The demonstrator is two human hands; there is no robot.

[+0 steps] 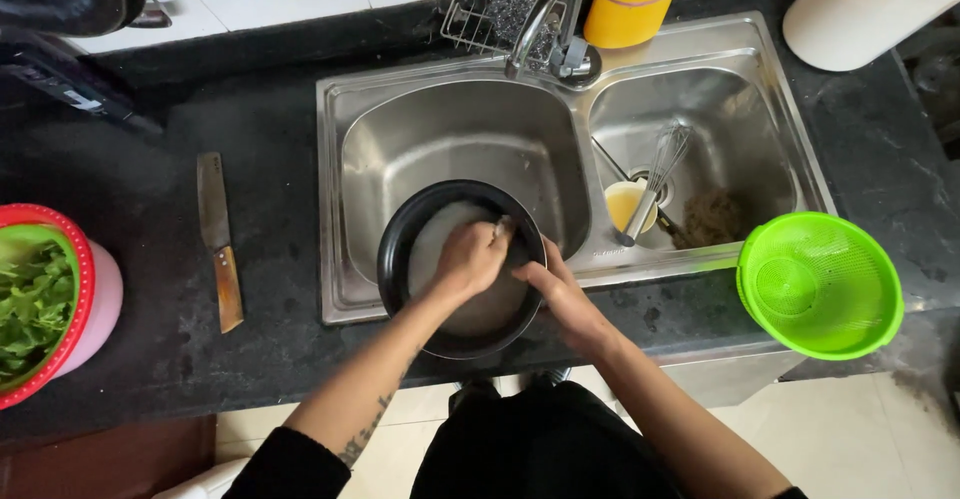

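Scrubbing inside the black pot (405,249) over the sink (340,159), left hand (468,257) fisted on something pale, right hand (560,294) gripping the rim, a rinse likely next

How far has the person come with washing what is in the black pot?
Done: the round black pot sits in the left basin of the steel sink, holding cloudy white water. In hand: the left hand is inside it, while the right hand holds its rim. Left: nothing is drained; the green plastic strainer lies empty.

Dark countertop (130,199) — knife (218,241), green strainer (820,284)
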